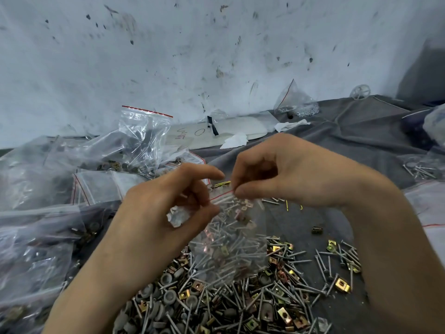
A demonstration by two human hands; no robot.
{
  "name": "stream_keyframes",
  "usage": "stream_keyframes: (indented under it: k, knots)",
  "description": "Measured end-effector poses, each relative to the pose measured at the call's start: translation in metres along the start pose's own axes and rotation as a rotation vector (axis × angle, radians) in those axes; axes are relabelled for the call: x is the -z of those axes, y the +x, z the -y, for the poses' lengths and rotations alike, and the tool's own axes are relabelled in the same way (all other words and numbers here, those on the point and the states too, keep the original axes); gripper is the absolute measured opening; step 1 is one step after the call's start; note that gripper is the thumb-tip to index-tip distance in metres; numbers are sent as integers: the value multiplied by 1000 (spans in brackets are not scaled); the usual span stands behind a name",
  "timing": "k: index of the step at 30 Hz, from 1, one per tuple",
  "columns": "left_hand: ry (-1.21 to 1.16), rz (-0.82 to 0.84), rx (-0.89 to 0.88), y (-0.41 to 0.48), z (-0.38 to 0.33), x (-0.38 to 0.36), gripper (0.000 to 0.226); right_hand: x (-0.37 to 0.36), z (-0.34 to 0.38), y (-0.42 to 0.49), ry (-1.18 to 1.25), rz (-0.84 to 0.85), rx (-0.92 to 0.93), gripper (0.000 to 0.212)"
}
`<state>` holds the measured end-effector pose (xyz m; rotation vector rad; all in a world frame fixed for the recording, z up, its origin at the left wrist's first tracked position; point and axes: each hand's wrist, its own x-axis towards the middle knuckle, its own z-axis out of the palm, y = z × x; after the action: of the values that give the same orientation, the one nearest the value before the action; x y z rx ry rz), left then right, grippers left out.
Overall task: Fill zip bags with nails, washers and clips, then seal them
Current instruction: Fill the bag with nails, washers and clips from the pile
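Note:
A small clear zip bag (231,239) with a red strip along its top hangs in the middle, holding nails and brass-coloured clips. My left hand (163,208) pinches the left end of the bag's top and also holds something small and pale against the palm. My right hand (284,174) pinches the right end of the red strip between thumb and fingers. Below the bag lies a loose heap of nails, grey washers and yellow clips (228,300) on the dark grey cloth (337,145).
Filled and empty zip bags (142,141) pile up at the left and along the left edge. Another bag of small parts (296,102) leans on the stained white wall at the back. More bags lie at the right edge (423,165). White paper scraps (236,139) lie behind my hands.

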<state>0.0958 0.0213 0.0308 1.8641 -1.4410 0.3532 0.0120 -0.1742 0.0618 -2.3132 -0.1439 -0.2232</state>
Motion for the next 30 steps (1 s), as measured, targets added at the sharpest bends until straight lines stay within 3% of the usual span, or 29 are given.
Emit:
stream_keyframes:
  k: [10,15,17,19,23,27,30]
  knots:
    - [133,20,-26,1,1,6,22,-2,1,4,52,-97,109,10]
    - [135,-41,29,-1,6,7,11,-7,-4,10,208,-175,159,13]
    - [132,-59,55,-1,10,7,10,-8,-14,16,321,-286,130,13]
    - [122,-75,96,-2,14,7,5,-10,-32,24,245,-353,-4,14]
    - [144,-86,129,-2,17,6,1,-37,-68,41,-142,6,-341,13]
    - [164,-73,150,-1,21,4,1,-68,-79,49,-210,237,-404,12]
    - [166,-81,167,-3,29,3,12,-72,-82,51,-253,263,-428,17]
